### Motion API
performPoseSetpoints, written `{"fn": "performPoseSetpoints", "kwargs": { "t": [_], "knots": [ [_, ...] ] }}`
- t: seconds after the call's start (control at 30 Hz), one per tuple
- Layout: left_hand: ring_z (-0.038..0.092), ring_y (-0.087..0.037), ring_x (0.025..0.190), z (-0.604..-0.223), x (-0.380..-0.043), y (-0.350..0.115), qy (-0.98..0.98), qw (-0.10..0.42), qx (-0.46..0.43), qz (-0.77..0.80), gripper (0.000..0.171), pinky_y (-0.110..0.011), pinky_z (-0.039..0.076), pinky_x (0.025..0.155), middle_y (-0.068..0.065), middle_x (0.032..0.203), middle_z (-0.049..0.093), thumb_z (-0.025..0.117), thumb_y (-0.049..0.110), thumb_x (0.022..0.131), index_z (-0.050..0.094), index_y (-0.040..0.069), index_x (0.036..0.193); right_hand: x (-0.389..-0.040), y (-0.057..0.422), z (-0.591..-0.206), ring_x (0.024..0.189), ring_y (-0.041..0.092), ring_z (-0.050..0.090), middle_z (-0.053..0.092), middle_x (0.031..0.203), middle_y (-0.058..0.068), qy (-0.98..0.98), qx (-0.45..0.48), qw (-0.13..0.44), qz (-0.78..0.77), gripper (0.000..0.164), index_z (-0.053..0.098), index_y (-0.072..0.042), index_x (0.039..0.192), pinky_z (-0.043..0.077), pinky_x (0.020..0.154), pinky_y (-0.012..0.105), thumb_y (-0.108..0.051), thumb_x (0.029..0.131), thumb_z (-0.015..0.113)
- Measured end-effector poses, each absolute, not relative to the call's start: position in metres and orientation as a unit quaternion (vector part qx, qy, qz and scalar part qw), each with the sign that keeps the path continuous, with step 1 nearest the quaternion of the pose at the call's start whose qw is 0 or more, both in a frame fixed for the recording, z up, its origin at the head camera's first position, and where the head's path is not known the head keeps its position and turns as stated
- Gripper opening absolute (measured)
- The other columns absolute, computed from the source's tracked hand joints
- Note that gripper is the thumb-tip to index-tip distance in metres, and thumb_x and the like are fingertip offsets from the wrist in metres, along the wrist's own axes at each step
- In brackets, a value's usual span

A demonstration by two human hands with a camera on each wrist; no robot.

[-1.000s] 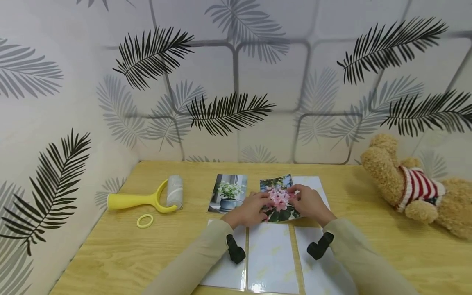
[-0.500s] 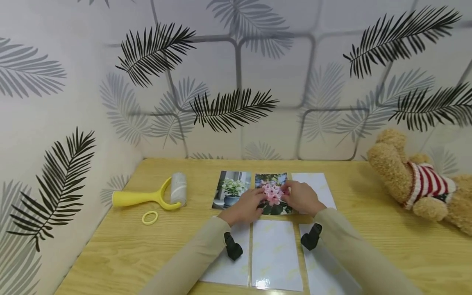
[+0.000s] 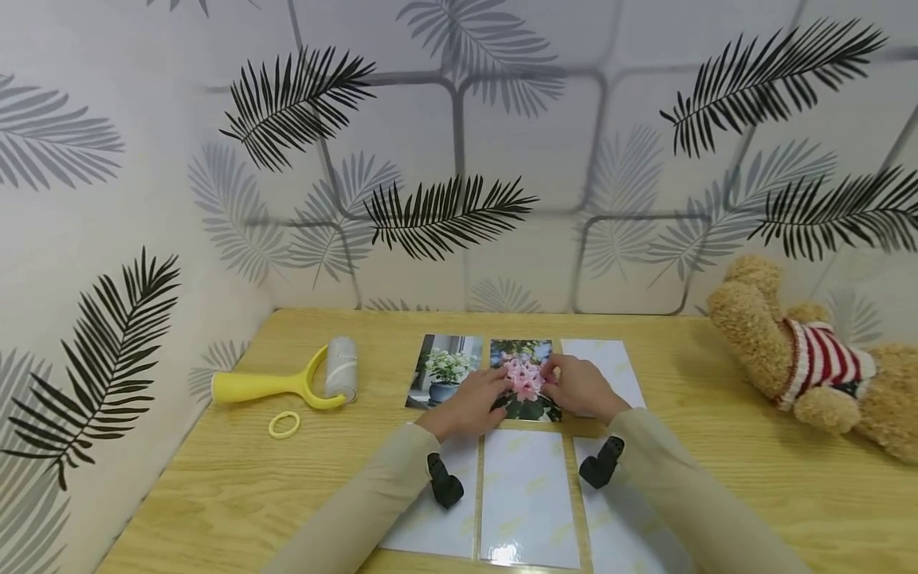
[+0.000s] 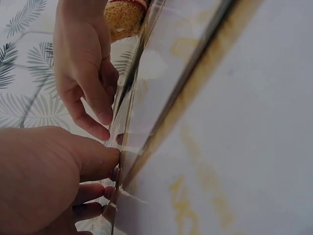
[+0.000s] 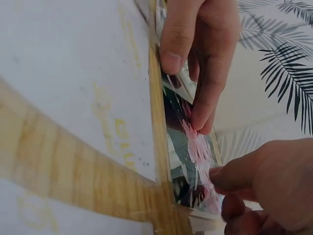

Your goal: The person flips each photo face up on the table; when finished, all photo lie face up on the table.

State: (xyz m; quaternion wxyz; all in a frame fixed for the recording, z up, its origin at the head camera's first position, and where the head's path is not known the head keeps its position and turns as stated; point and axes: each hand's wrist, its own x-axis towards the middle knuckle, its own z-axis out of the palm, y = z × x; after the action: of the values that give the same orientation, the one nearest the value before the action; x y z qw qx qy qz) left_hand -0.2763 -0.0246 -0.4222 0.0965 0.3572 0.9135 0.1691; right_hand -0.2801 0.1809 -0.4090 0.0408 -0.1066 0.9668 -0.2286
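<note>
A photo of pink flowers [image 3: 523,379] lies on the wooden table between a photo of a potted plant [image 3: 448,363] and a white sheet [image 3: 610,363]. My left hand [image 3: 468,402] touches the flower photo's left side, its fingers reaching over the surface. On the opposite side, my right hand [image 3: 584,387] has thumb and fingertips on the photo near the flowers. The right wrist view shows the pink flowers [image 5: 198,149] under both hands' fingertips, with the right hand [image 5: 266,186] bent low over them. Glossy white sheets with faint yellow marks [image 3: 527,498] lie in a row nearer me.
A lint roller with a yellow handle [image 3: 258,386] lies at the left, with a yellow ring [image 3: 272,429] just in front of it. A teddy bear [image 3: 753,343] in a striped sweater lies at the right. Behind the table [image 3: 237,478] stands a leaf-patterned wall.
The flower photo has moved left and down flat, from overlapping the white sheet to a place beside the potted plant photo. Both hands moved left with it.
</note>
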Motion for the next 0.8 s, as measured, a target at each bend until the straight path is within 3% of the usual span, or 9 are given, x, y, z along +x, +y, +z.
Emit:
{"fn": "performPoseSetpoints", "kwargs": {
  "t": [0.2,0.43,0.6,0.73,0.8],
  "knots": [
    [0.023,-0.032,0.145,-0.421,-0.274,-0.021,0.916,0.097,0.355,0.160,0.047,-0.047,0.020,0.117,-0.018,0.157,0.025,0.048,0.015,0.100,0.041,0.000,0.144,-0.275,0.195,-0.409,0.057,0.016,0.047,0.055,0.071,0.005,0.940,-0.112,0.023,-0.321,0.020,0.064,-0.003,0.109,0.038,0.052,0.028,-0.013,0.093,0.058],
    [0.028,-0.031,0.144,-0.421,-0.275,-0.006,0.901,0.054,0.375,0.213,0.045,-0.049,0.023,0.116,-0.015,0.155,0.031,0.048,0.013,0.100,0.044,0.003,0.143,-0.264,0.224,-0.408,0.068,0.019,0.047,0.057,0.080,0.008,0.939,-0.079,-0.002,-0.334,0.021,0.063,-0.001,0.111,0.038,0.058,0.029,-0.011,0.094,0.056],
    [0.040,-0.029,0.138,-0.419,-0.279,0.012,0.880,0.025,0.398,0.257,0.041,-0.045,0.032,0.112,-0.015,0.150,0.041,0.052,0.010,0.097,0.050,0.002,0.136,-0.260,0.248,-0.413,0.086,0.026,0.055,0.062,0.101,0.018,0.938,-0.036,-0.001,-0.346,0.023,0.061,0.001,0.114,0.047,0.072,0.033,-0.011,0.095,0.057],
    [0.046,-0.027,0.133,-0.417,-0.282,0.028,0.874,0.051,0.393,0.282,0.039,-0.038,0.038,0.108,-0.014,0.149,0.042,0.054,0.011,0.096,0.051,0.002,0.134,-0.259,0.265,-0.415,0.106,0.039,0.054,0.053,0.126,0.028,0.929,-0.009,0.005,-0.370,0.030,0.055,0.004,0.122,0.049,0.088,0.046,-0.012,0.096,0.054],
    [0.058,-0.024,0.114,-0.417,-0.286,0.036,0.872,0.065,0.392,0.286,0.039,-0.031,0.043,0.100,-0.014,0.148,0.043,0.054,0.011,0.096,0.052,0.002,0.134,-0.259,0.272,-0.415,0.116,0.044,0.050,0.045,0.135,0.031,0.923,0.004,0.017,-0.383,0.036,0.050,0.006,0.128,0.046,0.095,0.053,-0.014,0.098,0.052]
  ]
}}
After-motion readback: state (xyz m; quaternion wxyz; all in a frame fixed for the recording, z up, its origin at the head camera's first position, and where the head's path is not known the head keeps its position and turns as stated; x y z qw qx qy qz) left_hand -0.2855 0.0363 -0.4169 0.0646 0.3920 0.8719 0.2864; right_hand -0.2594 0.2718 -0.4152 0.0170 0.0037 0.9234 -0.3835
